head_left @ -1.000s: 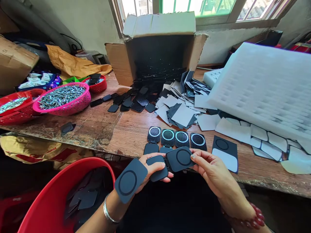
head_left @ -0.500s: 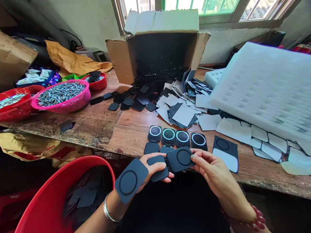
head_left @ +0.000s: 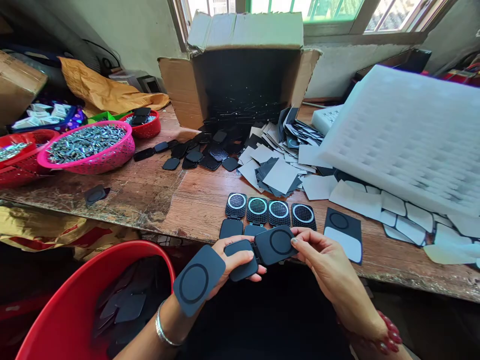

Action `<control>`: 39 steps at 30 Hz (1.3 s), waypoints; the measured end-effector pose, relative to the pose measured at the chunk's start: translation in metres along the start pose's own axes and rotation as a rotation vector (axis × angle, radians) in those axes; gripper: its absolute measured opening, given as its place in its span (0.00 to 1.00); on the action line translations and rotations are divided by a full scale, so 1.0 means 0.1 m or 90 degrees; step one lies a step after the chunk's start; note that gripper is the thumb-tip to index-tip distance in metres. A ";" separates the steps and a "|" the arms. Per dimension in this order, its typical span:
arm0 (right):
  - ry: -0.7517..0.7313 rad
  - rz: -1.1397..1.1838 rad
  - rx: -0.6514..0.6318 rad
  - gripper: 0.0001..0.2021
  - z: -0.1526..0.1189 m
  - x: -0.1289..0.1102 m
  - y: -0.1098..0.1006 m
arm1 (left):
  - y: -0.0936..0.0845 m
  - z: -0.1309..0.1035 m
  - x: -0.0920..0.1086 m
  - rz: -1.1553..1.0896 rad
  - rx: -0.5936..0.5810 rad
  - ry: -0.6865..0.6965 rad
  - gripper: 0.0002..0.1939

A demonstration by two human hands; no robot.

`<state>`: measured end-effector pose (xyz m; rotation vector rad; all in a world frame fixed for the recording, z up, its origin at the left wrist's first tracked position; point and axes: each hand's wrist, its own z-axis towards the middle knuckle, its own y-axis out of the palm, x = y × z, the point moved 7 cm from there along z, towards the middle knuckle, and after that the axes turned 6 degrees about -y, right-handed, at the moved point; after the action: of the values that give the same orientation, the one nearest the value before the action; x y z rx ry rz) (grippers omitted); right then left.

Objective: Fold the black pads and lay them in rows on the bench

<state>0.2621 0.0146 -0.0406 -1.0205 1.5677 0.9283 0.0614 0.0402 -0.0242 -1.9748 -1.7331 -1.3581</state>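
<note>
At the near left, we find a red bin point(head_left: 67, 300) containing dark flat pieces. Beside it, at the near centre, we observe both hands raised in front of the near edge of the desk point(head_left: 202, 200), jointly holding one hinged black piece point(head_left: 268, 247). The left hand point(head_left: 233, 261) clamps its left panel between thumb and fingers; a dark card point(head_left: 198, 280) printed with a ring lies over that thumb's base and the wrist. The right hand point(head_left: 326, 260) pinches the right end of the ringed panel between thumb and fingertips.

Just beyond the piece, we note a row of four mesh units point(head_left: 278, 212) with pale rings, their near portions partly hidden. To the right lies a two-tone card point(head_left: 343, 235), dark at its far part and white at its near part.

Farther back, from left to right, we locate a pink basket point(head_left: 108, 162) full of metal parts, a heap of black pieces point(head_left: 195, 156), a pile of cards point(head_left: 281, 175) and a white foam tray point(head_left: 405, 135). Behind the heaps stands an open cardboard box point(head_left: 245, 32), below the window point(head_left: 311, 11).
</note>
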 end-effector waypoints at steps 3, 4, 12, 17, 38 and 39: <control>-0.022 -0.032 0.004 0.18 0.01 0.01 -0.02 | -0.02 -0.01 -0.01 -0.015 0.024 -0.007 0.22; -0.028 -0.042 0.004 0.18 0.01 0.01 -0.02 | -0.02 -0.01 -0.02 -0.016 0.030 -0.008 0.23; -0.131 -0.167 0.024 0.15 -0.01 -0.15 -0.02 | -0.05 0.03 -0.07 0.005 0.034 -0.007 0.23; -0.189 -0.206 0.051 0.14 -0.08 -0.26 0.02 | -0.06 0.00 -0.05 0.046 0.020 0.017 0.21; -0.312 -0.507 -0.010 0.13 -0.18 -0.38 0.10 | -0.08 0.01 -0.14 0.045 0.059 0.000 0.36; -0.315 -0.564 -0.008 0.13 -0.17 -0.39 0.07 | -0.09 0.02 -0.15 0.048 0.056 0.003 0.36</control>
<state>0.2551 0.0073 0.0014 -1.2143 0.5826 0.4942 0.0564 0.0337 -0.0402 -1.9673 -1.6675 -1.2402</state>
